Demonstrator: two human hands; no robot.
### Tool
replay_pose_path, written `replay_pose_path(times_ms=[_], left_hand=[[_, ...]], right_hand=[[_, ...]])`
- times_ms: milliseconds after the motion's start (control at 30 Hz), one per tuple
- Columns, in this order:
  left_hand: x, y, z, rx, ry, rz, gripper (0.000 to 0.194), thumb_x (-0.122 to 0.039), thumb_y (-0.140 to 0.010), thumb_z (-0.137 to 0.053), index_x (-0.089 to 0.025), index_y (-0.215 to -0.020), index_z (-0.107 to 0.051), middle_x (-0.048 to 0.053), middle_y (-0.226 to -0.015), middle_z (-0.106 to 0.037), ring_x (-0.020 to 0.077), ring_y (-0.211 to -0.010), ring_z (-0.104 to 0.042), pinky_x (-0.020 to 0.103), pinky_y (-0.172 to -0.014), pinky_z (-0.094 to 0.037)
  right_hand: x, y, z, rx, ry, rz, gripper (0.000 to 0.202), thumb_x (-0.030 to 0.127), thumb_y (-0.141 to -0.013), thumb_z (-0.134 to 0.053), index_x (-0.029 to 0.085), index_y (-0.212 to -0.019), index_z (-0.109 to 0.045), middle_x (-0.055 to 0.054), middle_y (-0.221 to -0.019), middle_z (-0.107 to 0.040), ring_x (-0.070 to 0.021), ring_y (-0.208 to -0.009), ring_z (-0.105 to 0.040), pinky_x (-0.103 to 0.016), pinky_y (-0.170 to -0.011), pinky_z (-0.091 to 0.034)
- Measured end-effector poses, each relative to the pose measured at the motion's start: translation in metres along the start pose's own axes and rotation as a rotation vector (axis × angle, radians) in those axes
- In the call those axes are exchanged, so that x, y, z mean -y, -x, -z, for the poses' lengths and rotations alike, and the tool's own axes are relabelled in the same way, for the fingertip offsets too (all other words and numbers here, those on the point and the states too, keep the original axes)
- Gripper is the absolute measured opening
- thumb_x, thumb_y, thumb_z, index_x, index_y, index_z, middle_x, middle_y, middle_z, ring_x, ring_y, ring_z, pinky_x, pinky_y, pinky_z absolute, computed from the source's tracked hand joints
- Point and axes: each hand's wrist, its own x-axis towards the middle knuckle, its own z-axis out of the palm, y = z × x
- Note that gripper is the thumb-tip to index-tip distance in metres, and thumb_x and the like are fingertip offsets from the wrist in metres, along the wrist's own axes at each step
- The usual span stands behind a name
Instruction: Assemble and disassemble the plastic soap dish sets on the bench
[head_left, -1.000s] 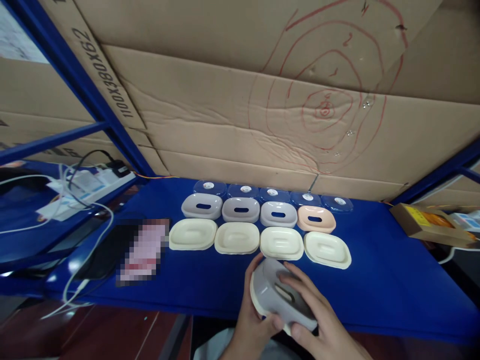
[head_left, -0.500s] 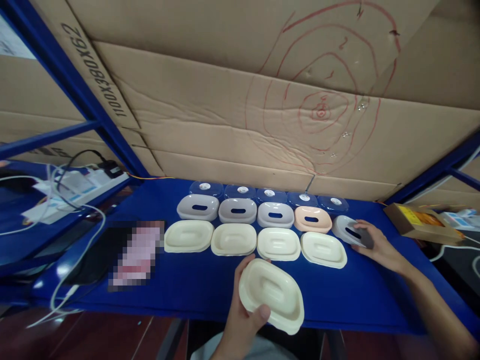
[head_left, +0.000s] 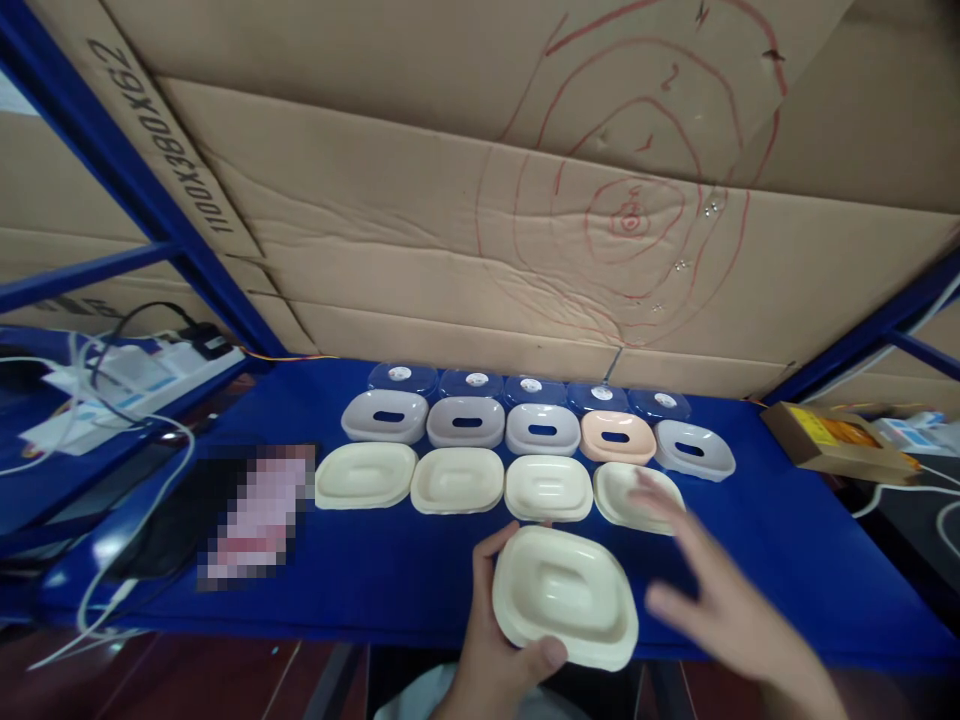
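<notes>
Near the front edge of the blue table, my left hand (head_left: 510,640) grips a cream oval soap dish tray (head_left: 566,595) by its left side, thumb over the near rim. My right hand (head_left: 712,590), blurred by motion, is open with fingers spread, just right of that tray and partly in front of another cream tray (head_left: 626,490). Several cream trays lie in a row, such as this one (head_left: 457,480). Behind them stands a row of slotted oval shells, mostly grey, with one peach shell (head_left: 616,437). The rightmost grey shell (head_left: 696,450) rests on the table.
Transparent lids with round white stickers (head_left: 530,388) line the back by the cardboard wall (head_left: 375,200). At left are a power strip (head_left: 142,385), cables and a dark object with a pixelated patch (head_left: 259,510). A cardboard box (head_left: 836,445) sits at right.
My right hand has let go of the rightmost grey shell, now level in its row, and moved left and toward me. My left hand has shifted the cream tray slightly right.
</notes>
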Motion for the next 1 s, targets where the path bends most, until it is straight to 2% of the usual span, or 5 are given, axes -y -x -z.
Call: replay_pose_path(times_ms=[167, 400, 533, 733, 1000], left_hand=[[0.017, 0.003, 0.004, 0.193, -0.050, -0.126, 0.113, -0.067, -0.065, -0.099, -0.029, -0.154, -0.040, 0.024, -0.162, -0.050, 0.0467, -0.145, -0.056, 0.062, -0.117, -0.048], [-0.071, -0.040, 0.058, 0.275, -1.098, -0.525, 0.075, -0.039, -0.091, -0.087, -0.036, -0.158, -0.052, 0.014, -0.172, -0.043, 0.0418, -0.156, -0.045, 0.063, -0.124, -0.041], [-0.126, -0.082, 0.114, 0.170, -1.507, -0.665, 0.068, -0.052, -0.104, -0.067, -0.034, -0.164, -0.040, 0.013, -0.169, -0.047, 0.0381, -0.153, -0.049, 0.061, -0.123, -0.045], [-0.186, -0.164, 0.187, 0.185, -1.827, -0.554, 0.077, -0.077, -0.099, -0.054, -0.024, -0.155, -0.054, 0.018, -0.165, -0.051, 0.0419, -0.154, -0.046, 0.062, -0.127, -0.036], [-0.196, -0.226, 0.201, 0.313, -1.857, -0.344, 0.098, -0.082, -0.083, -0.070, -0.023, -0.160, -0.052, 0.016, -0.169, -0.047, 0.0387, -0.156, -0.044, 0.053, -0.127, -0.038]], right_hand=[[0.071, 0.014, -0.049, 0.243, -0.081, 0.066, 0.095, 0.060, -0.085, -0.085, 0.044, -0.167, -0.038, -0.008, -0.177, -0.037, -0.0433, -0.158, -0.042, -0.062, -0.120, -0.050], [-0.064, 0.048, 0.026, -0.274, 0.244, -0.183, 0.086, 0.063, -0.089, -0.074, 0.043, -0.165, -0.040, -0.010, -0.170, -0.047, -0.0488, -0.156, -0.042, -0.078, -0.123, -0.034], [-0.128, 0.070, 0.060, -0.131, 0.322, -0.329, 0.077, 0.066, -0.090, -0.069, 0.045, -0.161, -0.048, -0.008, -0.168, -0.051, -0.0475, -0.155, -0.044, -0.074, -0.124, -0.036], [-0.156, 0.071, 0.052, -0.016, 0.243, -0.295, 0.058, 0.064, -0.089, -0.068, 0.056, -0.146, -0.063, 0.000, -0.169, -0.050, -0.0437, -0.156, -0.043, -0.067, -0.125, -0.040], [-0.178, 0.066, 0.037, -0.164, 0.262, -0.250, 0.062, 0.062, -0.088, -0.063, 0.070, -0.148, -0.051, -0.004, -0.168, -0.048, -0.0466, -0.158, -0.032, -0.079, -0.120, -0.030]])
